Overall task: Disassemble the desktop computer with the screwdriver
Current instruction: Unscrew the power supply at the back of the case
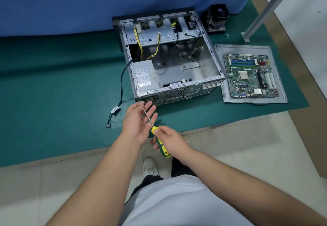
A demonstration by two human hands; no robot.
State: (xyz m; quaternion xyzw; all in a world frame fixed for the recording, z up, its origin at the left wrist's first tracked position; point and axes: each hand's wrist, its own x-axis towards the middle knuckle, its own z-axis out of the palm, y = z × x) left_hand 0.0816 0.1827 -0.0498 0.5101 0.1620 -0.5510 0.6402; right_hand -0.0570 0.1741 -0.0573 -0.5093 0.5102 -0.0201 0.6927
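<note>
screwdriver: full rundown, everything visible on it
The screwdriver has a yellow and green handle, plastic or rubber by its look, and a thin bare metal shaft. The right hand grips the handle. The shaft slants up and left across the open palm of the left hand, tip near its fingers, just in front of the computer case.

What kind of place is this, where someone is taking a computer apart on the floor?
Probably an improvised repair or training workspace, not a proper bench: the open computer case sits on a green mat over floor tiles, its motherboard set aside on a grey panel.
</note>
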